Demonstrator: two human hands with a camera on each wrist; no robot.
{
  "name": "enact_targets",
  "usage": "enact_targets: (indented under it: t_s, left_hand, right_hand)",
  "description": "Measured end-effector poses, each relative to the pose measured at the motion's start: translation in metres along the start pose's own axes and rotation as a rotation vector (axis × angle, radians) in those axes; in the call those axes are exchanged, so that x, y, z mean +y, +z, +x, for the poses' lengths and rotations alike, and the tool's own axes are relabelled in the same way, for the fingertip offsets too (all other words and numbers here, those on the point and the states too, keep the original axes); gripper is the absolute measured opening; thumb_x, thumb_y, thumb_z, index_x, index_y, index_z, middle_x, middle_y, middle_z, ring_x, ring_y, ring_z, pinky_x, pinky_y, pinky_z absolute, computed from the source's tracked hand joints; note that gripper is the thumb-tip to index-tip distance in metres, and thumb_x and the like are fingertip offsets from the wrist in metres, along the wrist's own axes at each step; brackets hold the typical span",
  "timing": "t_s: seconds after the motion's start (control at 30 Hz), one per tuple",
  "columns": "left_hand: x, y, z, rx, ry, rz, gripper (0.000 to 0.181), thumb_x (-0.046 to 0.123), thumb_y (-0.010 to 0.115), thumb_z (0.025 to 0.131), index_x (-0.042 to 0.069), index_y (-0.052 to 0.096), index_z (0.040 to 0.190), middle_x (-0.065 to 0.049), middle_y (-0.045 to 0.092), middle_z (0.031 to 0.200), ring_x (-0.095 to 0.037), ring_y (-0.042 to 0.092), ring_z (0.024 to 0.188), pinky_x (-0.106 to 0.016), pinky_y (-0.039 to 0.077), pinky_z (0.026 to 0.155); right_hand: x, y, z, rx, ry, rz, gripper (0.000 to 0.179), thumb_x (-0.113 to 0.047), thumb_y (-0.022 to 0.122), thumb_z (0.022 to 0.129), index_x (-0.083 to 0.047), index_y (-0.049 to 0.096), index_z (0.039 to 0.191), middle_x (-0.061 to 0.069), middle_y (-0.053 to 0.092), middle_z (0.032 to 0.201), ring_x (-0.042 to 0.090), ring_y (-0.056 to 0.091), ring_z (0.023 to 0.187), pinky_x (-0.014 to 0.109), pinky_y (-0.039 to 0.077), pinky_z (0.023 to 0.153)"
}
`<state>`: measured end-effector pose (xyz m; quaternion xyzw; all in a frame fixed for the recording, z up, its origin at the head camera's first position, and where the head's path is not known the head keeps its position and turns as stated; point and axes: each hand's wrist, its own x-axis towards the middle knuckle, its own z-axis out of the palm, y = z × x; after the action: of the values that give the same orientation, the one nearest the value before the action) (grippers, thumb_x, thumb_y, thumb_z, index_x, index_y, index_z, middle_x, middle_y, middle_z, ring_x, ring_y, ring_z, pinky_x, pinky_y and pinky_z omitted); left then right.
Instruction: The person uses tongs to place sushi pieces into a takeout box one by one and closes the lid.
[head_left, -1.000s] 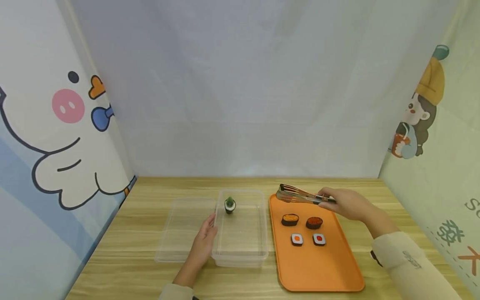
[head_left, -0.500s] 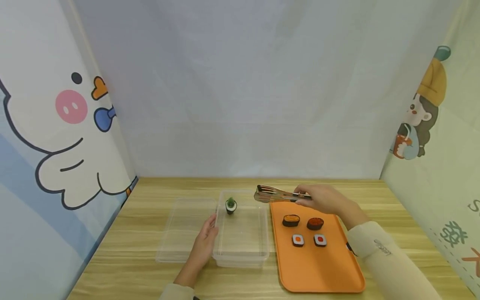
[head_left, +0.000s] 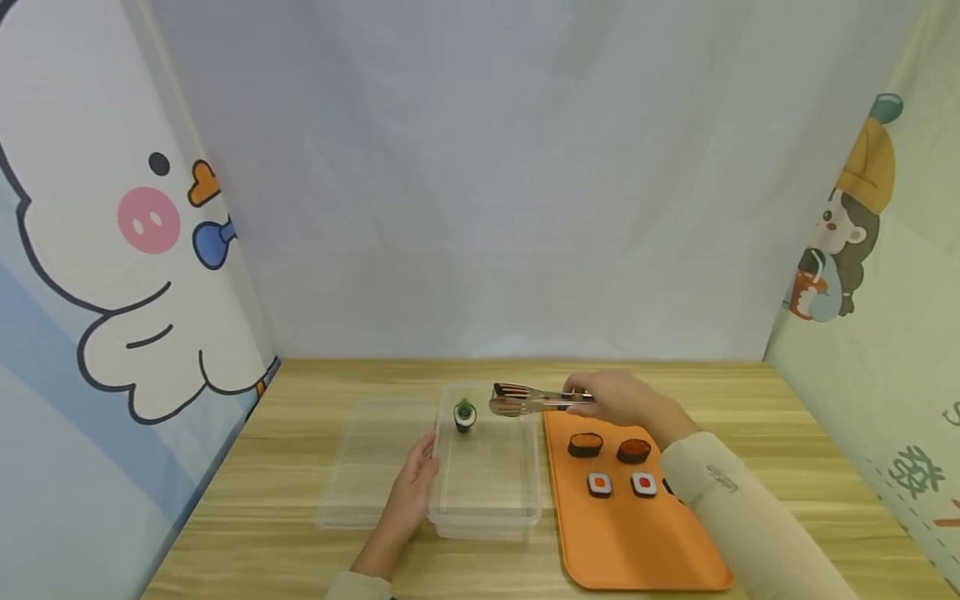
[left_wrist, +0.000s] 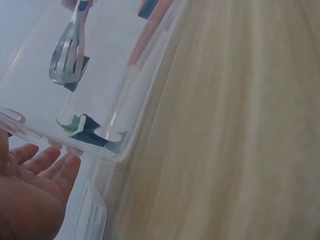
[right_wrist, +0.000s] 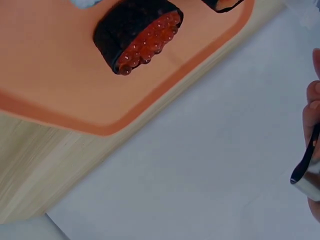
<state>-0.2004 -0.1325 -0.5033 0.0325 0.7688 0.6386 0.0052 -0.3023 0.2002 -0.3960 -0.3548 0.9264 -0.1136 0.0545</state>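
My right hand [head_left: 618, 398] holds slotted metal tongs [head_left: 528, 401] over the far right part of a clear plastic box [head_left: 487, 512]. A dark patch shows at the tong tips; whether it is a piece held there I cannot tell. Inside the box, near its far left corner, sits a cone-shaped sushi hand roll [head_left: 464, 417] with a green top. My left hand [head_left: 408, 487] is against the box's left side; in the left wrist view its fingers [left_wrist: 45, 162] are fairly straight and touch the outer wall. The right wrist view catches only the tongs' handle [right_wrist: 310, 172] and some fingers.
An orange tray [head_left: 637, 558] right of the box bears an orange-topped sushi [head_left: 585, 444], a red roe sushi [head_left: 633, 451] and two square rolls, one with an orange centre [head_left: 599, 484], one red [head_left: 643, 484]. A clear lid [head_left: 375, 467] lies left of the box.
My right hand has carried the tongs leftward, from above the tray's far end to over the box. The left hand stays at the box's side.
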Motion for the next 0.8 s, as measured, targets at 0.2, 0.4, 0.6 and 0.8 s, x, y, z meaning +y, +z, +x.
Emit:
enact_targets:
  t_s: [0.2, 0.4, 0.6, 0.8]
  left_hand:
    - [0.015, -0.001, -0.006, -0.011, 0.009, -0.013, 0.047, 0.009, 0.038, 0.105, -0.009, 0.028, 0.147, -0.033, 0.033, 0.146, -0.047, 0.036, 0.132, -0.057, 0.029, 0.108]
    - [0.005, 0.000, -0.001, -0.007, 0.010, -0.021, 0.047, 0.006, 0.038, 0.105, -0.011, 0.027, 0.147, -0.034, 0.033, 0.146, -0.047, 0.034, 0.133, -0.056, 0.028, 0.109]
    - [-0.001, 0.002, 0.001, 0.001, 0.016, -0.005, 0.047, 0.008, 0.039, 0.105, -0.009, 0.028, 0.148, -0.032, 0.034, 0.147, -0.046, 0.035, 0.133, -0.055, 0.028, 0.109]
    - [-0.001, 0.003, 0.002, 0.000, 0.020, -0.014, 0.048, 0.011, 0.039, 0.105, -0.006, 0.028, 0.148, -0.030, 0.034, 0.148, -0.043, 0.034, 0.135, -0.053, 0.026, 0.110]
  right_hand:
    - [-0.002, 0.001, 0.008, -0.036, 0.010, -0.013, 0.029, -0.031, 0.061, 0.098, -0.014, 0.061, 0.120, -0.001, 0.065, 0.106, 0.018, 0.062, 0.090, 0.039, 0.053, 0.075]
    - [-0.005, 0.000, 0.014, -0.062, 0.014, -0.010, 0.029, -0.030, 0.062, 0.097, -0.014, 0.062, 0.121, 0.001, 0.065, 0.109, 0.019, 0.062, 0.093, 0.039, 0.053, 0.077]
    - [-0.006, -0.003, 0.017, -0.085, 0.012, -0.023, 0.027, -0.030, 0.062, 0.098, -0.014, 0.062, 0.119, -0.002, 0.064, 0.105, 0.016, 0.061, 0.088, 0.038, 0.052, 0.074]
    - [-0.005, -0.005, 0.018, -0.097, 0.023, -0.025, 0.026, -0.031, 0.061, 0.098, -0.015, 0.062, 0.118, -0.003, 0.064, 0.103, 0.015, 0.060, 0.086, 0.037, 0.051, 0.073]
